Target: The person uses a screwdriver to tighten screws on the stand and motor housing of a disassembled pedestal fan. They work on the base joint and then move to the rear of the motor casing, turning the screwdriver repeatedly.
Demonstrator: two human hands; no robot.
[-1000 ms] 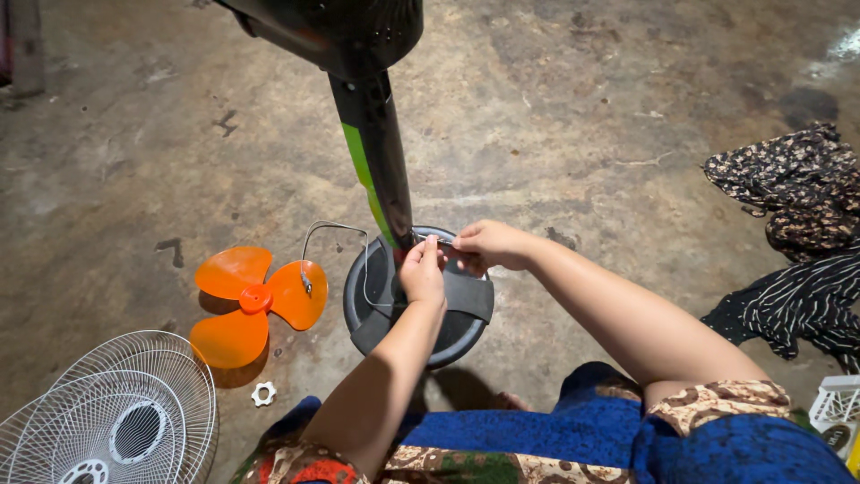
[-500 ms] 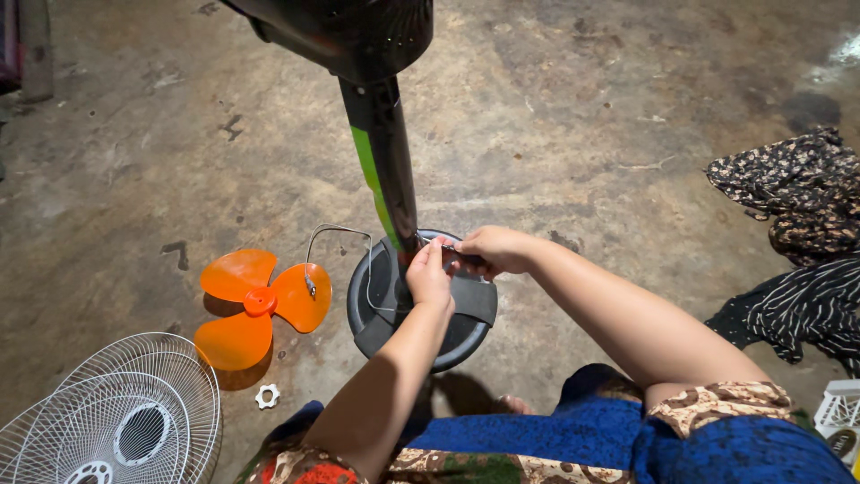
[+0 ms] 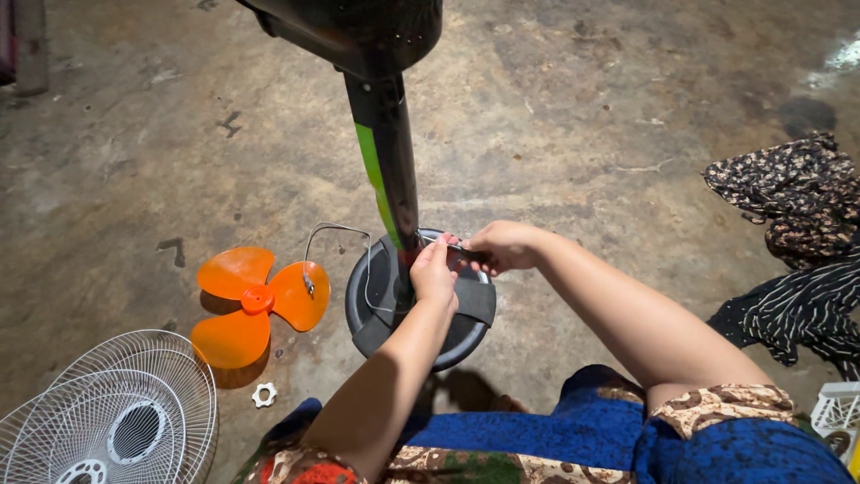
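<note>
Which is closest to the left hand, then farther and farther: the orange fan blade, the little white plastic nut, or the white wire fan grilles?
From the left hand:
1. Orange three-bladed plastic fan blade, just left of the base.
2. Small white plastic nut, lower left on the floor.
3. White wire fan grilles, bottom-left corner.

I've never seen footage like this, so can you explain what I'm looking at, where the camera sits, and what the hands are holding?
The camera is worn on a person's head and looks down at their own two bare hands, so you see what they see. They sit on a concrete floor in front of a standing fan: a black pole with a green stripe rises from a round black base. The left hand and right hand meet at the foot of the pole, pinching a thin wire there. On the floor to the left lie an orange blade, white wire grilles and a small white nut. Dark patterned cloths lie at the right.
</note>
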